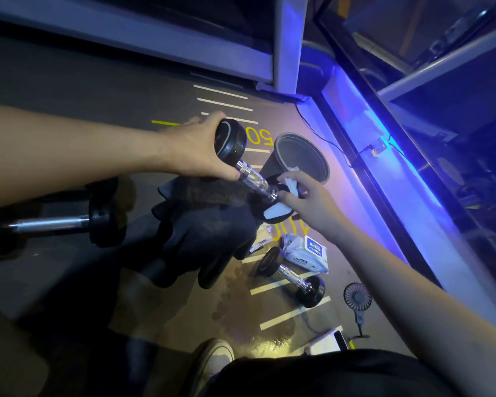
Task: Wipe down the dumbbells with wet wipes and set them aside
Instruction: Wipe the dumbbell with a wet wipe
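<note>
A person's left hand (pixel 195 150) grips the upper head of a small chrome-handled dumbbell (pixel 251 174), held above the gym floor (pixel 103 116). Its long axis slants down and right toward the right hand (pixel 309 203), whose fingers press a white wet wipe (pixel 278 209) round the lower head, likely mid-wipe.

Dim room, dark floor (pixel 98 116) carrying white stripes (pixel 294 313) and yellow numerals (pixel 262 136). Blue strip light (pixel 384 173) glowing along the wall base at 3 o'clock. Pale metal frame post (pixel 289 41) standing at 12 o'clock.
</note>
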A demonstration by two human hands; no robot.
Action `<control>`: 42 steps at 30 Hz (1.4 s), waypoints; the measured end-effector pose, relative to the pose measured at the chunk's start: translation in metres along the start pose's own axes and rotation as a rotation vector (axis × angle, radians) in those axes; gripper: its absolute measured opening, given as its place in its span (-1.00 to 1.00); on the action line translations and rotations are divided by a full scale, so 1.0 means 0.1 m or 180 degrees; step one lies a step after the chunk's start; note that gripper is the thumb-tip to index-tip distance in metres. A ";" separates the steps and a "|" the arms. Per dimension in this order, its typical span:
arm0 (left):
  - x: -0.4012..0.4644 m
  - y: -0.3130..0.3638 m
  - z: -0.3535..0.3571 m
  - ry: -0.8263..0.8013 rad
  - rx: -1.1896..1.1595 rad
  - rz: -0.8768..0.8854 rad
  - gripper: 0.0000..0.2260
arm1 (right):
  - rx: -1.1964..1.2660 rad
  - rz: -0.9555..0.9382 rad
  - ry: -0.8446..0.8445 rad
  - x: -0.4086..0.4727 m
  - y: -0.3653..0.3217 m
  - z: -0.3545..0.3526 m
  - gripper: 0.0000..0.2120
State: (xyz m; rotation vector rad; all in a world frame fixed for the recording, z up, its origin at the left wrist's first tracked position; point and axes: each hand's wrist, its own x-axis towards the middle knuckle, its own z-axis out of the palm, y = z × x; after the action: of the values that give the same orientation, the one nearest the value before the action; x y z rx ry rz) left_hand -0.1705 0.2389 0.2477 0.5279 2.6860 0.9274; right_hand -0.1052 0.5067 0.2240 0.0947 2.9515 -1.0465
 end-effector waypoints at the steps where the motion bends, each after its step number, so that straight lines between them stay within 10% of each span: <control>1: 0.01 0.00 0.00 -0.0009 -0.0022 0.0005 -0.01 | 0.0126 0.0057 0.0000 -0.04 -0.01 -0.01 -0.76; 9: 0.01 0.00 0.04 -0.0023 -0.0033 -0.0015 0.01 | 0.1416 0.1248 -0.0519 -0.18 0.05 0.10 -0.52; 17: 0.02 -0.08 0.04 -0.0103 -0.0217 -0.0219 -0.09 | 0.1886 0.1414 -0.0776 -0.12 -0.03 0.22 -0.73; 31: -0.05 -0.19 0.13 -0.0090 -0.1463 -0.0798 -0.48 | 0.1418 0.1171 -0.0448 -0.06 -0.10 0.33 -0.78; 42: -0.11 -0.41 -0.41 0.0188 -0.1383 -0.0500 -0.40 | 0.0683 0.0444 0.0491 0.16 -0.73 0.38 -0.95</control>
State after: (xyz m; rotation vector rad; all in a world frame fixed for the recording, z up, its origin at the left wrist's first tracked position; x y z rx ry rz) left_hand -0.1856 0.1824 0.2543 0.1949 2.4197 1.4404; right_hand -0.1259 0.4270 0.2399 0.3940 2.8984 -1.3886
